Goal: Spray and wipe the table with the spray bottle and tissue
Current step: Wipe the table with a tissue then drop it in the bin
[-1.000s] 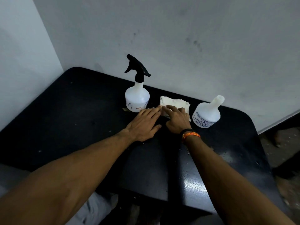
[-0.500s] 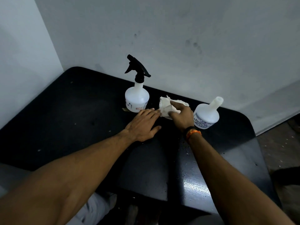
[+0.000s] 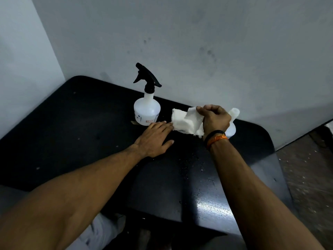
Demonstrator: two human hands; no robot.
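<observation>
Grey walls met in a corner behind the black bench (image 3: 72, 127), whose glossy top carried scattered droplets (most of them near the front right, where light glared off the surface). Near the back wall stood the spray bottle (image 3: 146, 110), upright, white-bodied with a black trigger head, untouched by either hand. Just to its right the white tissue (image 3: 185, 121) hung crumpled and lifted off the bench, pinched at its upper edge by the right hand (image 3: 215, 120), whose fingers were curled closed around the paper. A black and orange wristband (image 3: 216, 138) circled that wrist. Behind the right hand, and mostly hidden by it, stood a second white bottle (image 3: 234, 114) with a plain nozzle cap. The left hand (image 3: 155, 137) lay flat on the bench with fingers spread and extended, holding nothing; its fingertips reached the lower left edge of the tissue, close to the base of the spray bottle.
</observation>
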